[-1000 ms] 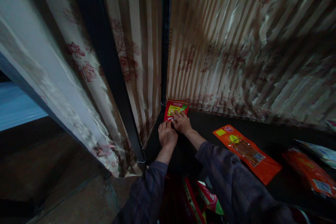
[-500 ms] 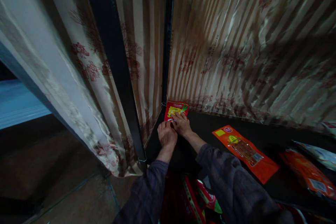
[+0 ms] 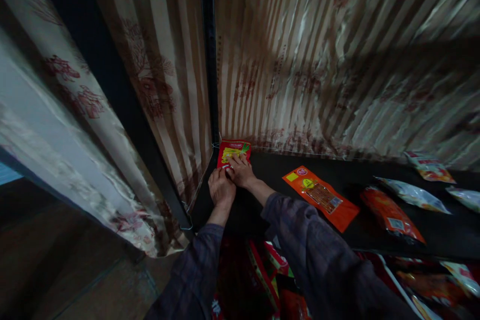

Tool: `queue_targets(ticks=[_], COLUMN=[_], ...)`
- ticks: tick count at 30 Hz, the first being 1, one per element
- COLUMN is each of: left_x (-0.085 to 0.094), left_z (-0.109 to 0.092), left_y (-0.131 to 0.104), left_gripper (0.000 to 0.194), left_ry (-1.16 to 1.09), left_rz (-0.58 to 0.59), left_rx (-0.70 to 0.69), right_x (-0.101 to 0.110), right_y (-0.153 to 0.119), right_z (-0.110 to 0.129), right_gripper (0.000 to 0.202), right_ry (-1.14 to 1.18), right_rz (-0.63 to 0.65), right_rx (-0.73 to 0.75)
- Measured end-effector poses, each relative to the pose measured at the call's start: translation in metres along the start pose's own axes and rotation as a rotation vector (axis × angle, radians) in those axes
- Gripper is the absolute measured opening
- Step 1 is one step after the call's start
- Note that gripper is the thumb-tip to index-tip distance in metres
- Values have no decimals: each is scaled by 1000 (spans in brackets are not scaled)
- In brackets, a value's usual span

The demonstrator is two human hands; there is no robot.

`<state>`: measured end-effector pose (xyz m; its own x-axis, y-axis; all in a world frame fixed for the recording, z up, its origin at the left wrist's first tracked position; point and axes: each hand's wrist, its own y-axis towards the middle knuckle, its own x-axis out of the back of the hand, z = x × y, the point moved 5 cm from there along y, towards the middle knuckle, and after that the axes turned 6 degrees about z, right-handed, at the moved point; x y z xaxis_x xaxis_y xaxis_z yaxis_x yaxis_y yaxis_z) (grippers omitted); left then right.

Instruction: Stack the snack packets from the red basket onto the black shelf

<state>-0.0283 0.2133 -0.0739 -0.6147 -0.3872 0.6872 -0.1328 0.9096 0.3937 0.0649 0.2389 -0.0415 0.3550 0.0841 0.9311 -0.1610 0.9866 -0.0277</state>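
Nearest the camera, dark packets (image 3: 268,280) sit below the shelf (image 3: 267,169), partly screened by the checked sleeves (image 3: 318,240). Above them, the left hand (image 3: 222,187) is at the near edge of the red packet (image 3: 235,149), its fingers bent; whether it pinches that edge cannot be determined. The right hand (image 3: 242,171) is laid over the packet's near part with fingers extended; its thumb is hidden, so a grip can be neither confirmed nor excluded. The packet is at the shelf's far left corner, printed face visible; whether it lies flat or leans slightly is unclear. Handling is judged best with light pressure spread along the right fingers, the left hand steadying the near edge, and both wrists low; a hard push could crease the wrapper or drive its far edge into the curtain (image 3: 318,85) or the thin cord (image 3: 215,146). To the right, well apart from the hands, lies an orange packet (image 3: 322,197); the right sleeve passes near it and should be kept off it. At the back, the curtain hangs behind the shelf, with a dark post (image 3: 210,50) rising at the corner.
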Motion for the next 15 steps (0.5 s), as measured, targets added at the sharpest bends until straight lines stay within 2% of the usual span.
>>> queue_targets(ticks=[4,7,9,11,15], left_x=[-2,2,6,10,24], left_z=[2,2,-5,-17,-42], left_y=[1,3,2,-2,-34], left_gripper=[36,39,39,38,34], left_ry=[-11,-43,-71,-86,-118], left_rz=[-7,-34,-50,-2,135], left_rx=[-56,-67,-101,-167,-248], right_x=[24,39,45,46,37], right_y=[-23,-62,-100,-144,-234], right_z=[-2,-14,-26,-39,-60], right_gripper=[52,50,50,47,40], right_ry=[98,137,151,179,263], right_rz=[-101,-156,-174,-178,-215], right_rx=[24,80,123,159,202])
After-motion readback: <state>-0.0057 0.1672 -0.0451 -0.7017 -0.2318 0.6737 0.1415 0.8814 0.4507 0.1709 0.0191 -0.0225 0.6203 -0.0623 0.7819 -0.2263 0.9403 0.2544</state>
